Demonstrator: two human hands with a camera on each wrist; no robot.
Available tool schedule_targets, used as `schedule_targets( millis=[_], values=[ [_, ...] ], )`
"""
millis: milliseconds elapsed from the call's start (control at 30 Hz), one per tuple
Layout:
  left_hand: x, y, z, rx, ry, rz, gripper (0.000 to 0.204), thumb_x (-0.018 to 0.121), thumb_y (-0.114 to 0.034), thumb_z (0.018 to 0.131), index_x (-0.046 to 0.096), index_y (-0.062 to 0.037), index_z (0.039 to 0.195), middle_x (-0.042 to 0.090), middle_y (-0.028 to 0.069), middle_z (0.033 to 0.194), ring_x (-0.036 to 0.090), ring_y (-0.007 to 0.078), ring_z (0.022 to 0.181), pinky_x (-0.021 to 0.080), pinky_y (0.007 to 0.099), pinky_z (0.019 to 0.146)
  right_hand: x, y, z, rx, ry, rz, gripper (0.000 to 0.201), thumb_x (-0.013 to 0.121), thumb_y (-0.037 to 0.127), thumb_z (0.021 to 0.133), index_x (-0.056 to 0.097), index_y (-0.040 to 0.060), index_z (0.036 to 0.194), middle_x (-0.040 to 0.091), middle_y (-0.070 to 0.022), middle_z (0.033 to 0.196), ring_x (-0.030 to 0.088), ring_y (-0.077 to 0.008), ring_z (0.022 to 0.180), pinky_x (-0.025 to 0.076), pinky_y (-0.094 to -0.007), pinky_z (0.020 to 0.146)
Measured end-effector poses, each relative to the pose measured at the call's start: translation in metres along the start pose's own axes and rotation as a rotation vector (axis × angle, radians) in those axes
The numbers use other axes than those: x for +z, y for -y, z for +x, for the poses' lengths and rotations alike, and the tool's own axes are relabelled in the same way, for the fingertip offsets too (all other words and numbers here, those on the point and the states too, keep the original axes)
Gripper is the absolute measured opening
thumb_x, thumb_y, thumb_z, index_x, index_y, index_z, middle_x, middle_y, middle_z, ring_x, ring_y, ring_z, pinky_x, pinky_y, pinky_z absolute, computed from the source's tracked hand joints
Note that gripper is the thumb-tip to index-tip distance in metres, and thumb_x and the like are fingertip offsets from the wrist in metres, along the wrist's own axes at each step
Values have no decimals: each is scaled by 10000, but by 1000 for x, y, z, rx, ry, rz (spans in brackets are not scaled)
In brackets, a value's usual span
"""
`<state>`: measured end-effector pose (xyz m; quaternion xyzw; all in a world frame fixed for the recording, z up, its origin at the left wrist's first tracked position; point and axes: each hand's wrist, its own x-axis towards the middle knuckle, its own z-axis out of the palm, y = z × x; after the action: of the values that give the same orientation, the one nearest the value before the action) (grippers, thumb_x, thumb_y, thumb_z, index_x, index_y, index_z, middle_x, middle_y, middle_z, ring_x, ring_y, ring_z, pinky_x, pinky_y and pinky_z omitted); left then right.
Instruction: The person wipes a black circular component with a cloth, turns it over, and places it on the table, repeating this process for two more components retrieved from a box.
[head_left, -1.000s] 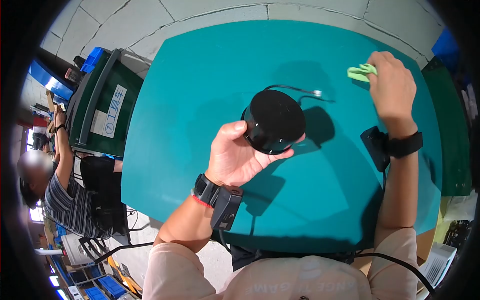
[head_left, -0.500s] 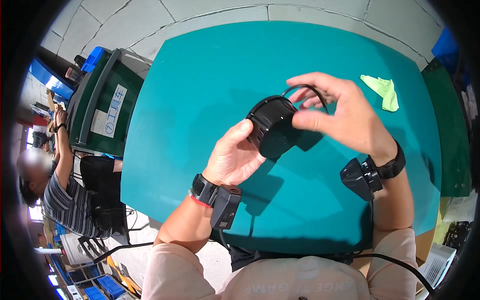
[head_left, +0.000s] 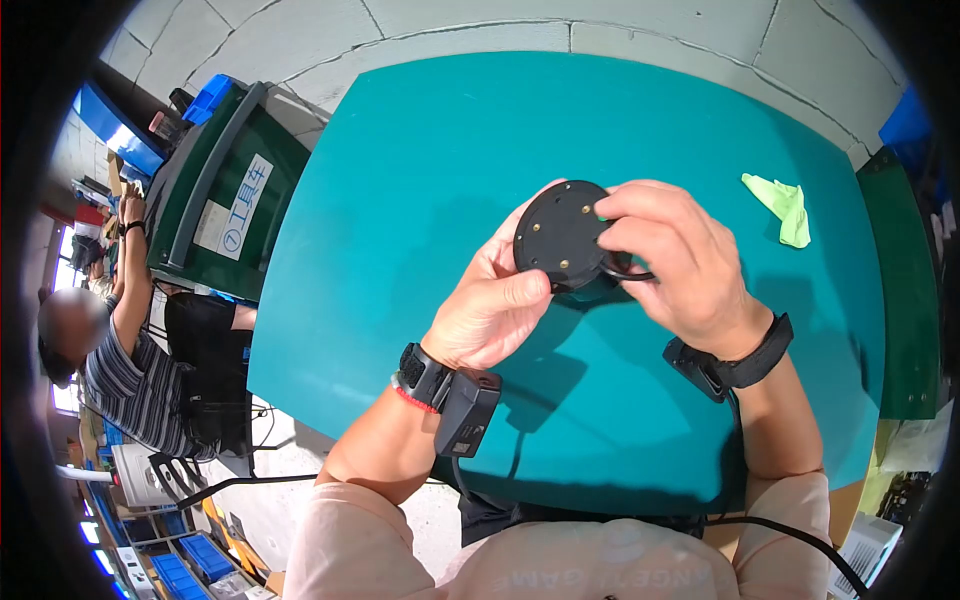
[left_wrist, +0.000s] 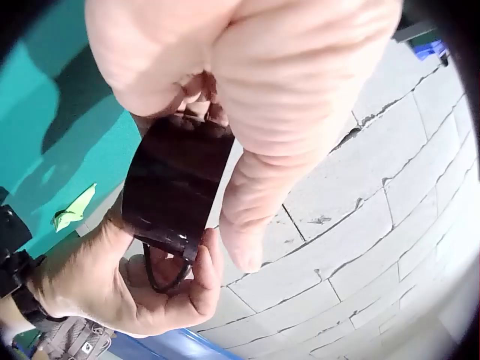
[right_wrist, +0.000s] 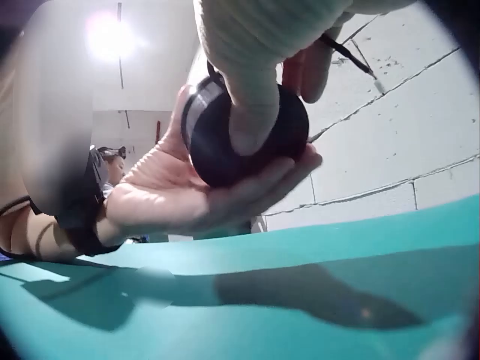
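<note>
A black, drum-shaped device (head_left: 560,240) is held above the green table, its flat face with small brass-coloured holes turned up in the head view. My left hand (head_left: 490,310) grips it from the left, thumb on the rim. My right hand (head_left: 690,265) holds its right edge, where a black cable (head_left: 630,275) loops out beneath the fingers. The glossy curved side (left_wrist: 176,180) shows in the left wrist view. In the right wrist view, my right thumb (right_wrist: 251,131) presses against the smooth round face, while the left hand's fingers lie below.
A light green cloth (head_left: 780,208) lies on the table (head_left: 440,150) at the right. Beyond the table's left side stands a dark green cart (head_left: 225,220) with a label. Another person (head_left: 150,390) in a striped shirt is at the far left. A block wall (head_left: 480,35) runs behind.
My right hand let go of the green cloth at the right and came over to the black device. The device has been turned, so the face with brass-coloured holes now shows.
</note>
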<state>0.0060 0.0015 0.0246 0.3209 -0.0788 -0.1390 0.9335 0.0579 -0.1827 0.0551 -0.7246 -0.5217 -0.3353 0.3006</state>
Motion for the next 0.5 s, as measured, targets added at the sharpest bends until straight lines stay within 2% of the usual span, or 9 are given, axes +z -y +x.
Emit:
schedule_targets(
  millis=[133, 267, 333, 367, 433, 467, 500],
  values=[
    [2, -1, 1, 78, 38, 75, 879, 783, -74, 642, 281, -33, 1362, 413, 74, 1312, 392, 172, 1215, 299, 308, 1035, -1, -3, 0, 38, -59, 78, 393, 651, -43, 522, 524, 53, 881, 544, -86, 978, 585, -275, 865, 532, -337, 652],
    [-1, -2, 2, 65, 33, 97, 873, 771, -66, 655, 265, -20, 1366, 404, 81, 1322, 383, 181, 1224, 293, 308, 1037, -1, -2, 0, 45, -35, 76, 415, 670, -29, 504, 520, 59, 880, 536, -91, 1000, 583, -274, 856, 531, -336, 640],
    [0, -1, 3, 68, 13, 91, 787, 744, -77, 692, 302, -4, 1338, 432, 78, 1282, 415, 184, 1191, 306, 319, 1028, -4, 2, 1, 175, 18, 55, 378, 714, 0, 552, 528, 51, 877, 552, -93, 944, 596, -250, 788, 525, -324, 615],
    [-4, -1, 4, 67, 12, 93, 787, 744, -77, 692, 302, -4, 1338, 432, 78, 1282, 415, 184, 1191, 306, 319, 1028, -2, 5, 2, 176, 17, 56, 378, 714, 0, 552, 528, 51, 877, 552, -93, 944, 596, -250, 788, 525, -324, 615],
    [-9, -1, 4, -12, 8, 116, 679, 716, -106, 733, 349, -2, 1295, 458, 71, 1226, 451, 184, 1145, 337, 337, 1007, 4, 11, 3, 568, -72, 221, 363, 776, 106, 598, 546, 46, 872, 577, -94, 789, 604, -211, 659, 505, -296, 557],
    [-6, 4, 4, 32, -87, 264, 497, 698, -157, 765, 462, -27, 1183, 524, 39, 1103, 515, 142, 1006, 425, 302, 878, 1, 12, 3, 775, 14, 251, 380, 797, 218, 629, 561, 23, 853, 570, -78, 631, 592, -164, 567, 483, -263, 516],
    [-6, 4, 3, 31, -88, 270, 497, 698, -157, 765, 462, -27, 1183, 524, 39, 1103, 515, 142, 1006, 425, 302, 878, 1, 10, 1, 775, 10, 254, 380, 797, 218, 629, 561, 23, 853, 570, -78, 631, 592, -164, 567, 483, -263, 516]
  ],
)
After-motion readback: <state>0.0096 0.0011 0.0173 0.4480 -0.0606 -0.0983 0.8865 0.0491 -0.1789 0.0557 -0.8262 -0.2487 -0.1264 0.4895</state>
